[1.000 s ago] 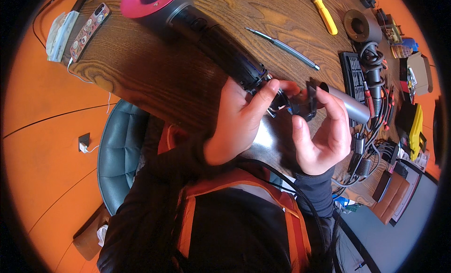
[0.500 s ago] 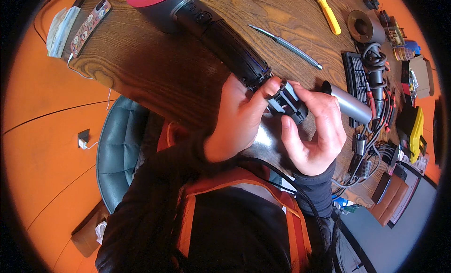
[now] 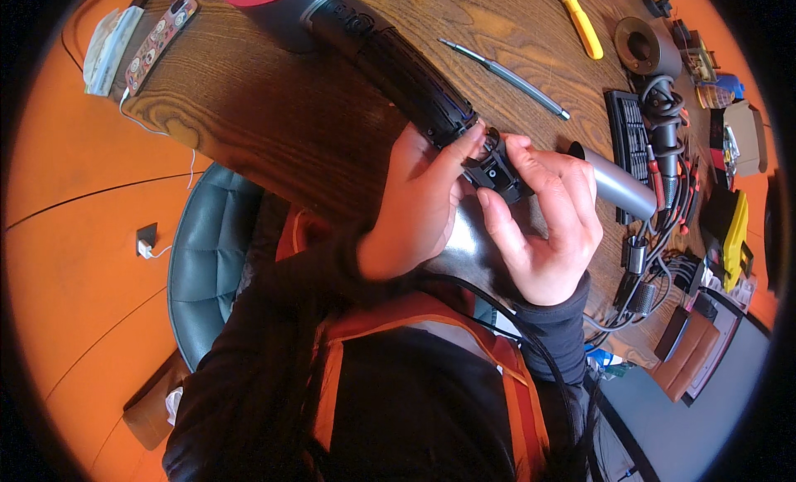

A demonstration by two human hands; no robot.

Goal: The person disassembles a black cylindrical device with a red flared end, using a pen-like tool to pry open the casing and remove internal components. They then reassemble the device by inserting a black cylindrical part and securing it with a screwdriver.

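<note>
A hair dryer with a pink and grey head (image 3: 290, 17) lies across the table, its bare black inner handle (image 3: 406, 80) slanting down toward me. My left hand (image 3: 414, 204) is closed round the handle's lower end, thumb lying along the joint. A black cage-like plastic end piece (image 3: 500, 177) sits at that end. Thumb and forefinger of my right hand (image 3: 551, 212) grip this piece from the right side. The left fingers are partly hidden behind the parts. Beside my right hand lies a silver-grey tube (image 3: 618, 183).
A slim grey screwdriver (image 3: 510, 80) and a yellow-handled screwdriver (image 3: 583, 30) lie beyond my hands. At right are a black bit case (image 3: 626, 138), a second hair dryer (image 3: 647, 46) with coiled cable, and tangled leads. A phone (image 3: 162, 42) lies far left; a green chair (image 3: 217, 250) stands below.
The black end piece has turned, showing a more solid face with a screw-like spot instead of its open slots. My right hand has shifted slightly left with it.
</note>
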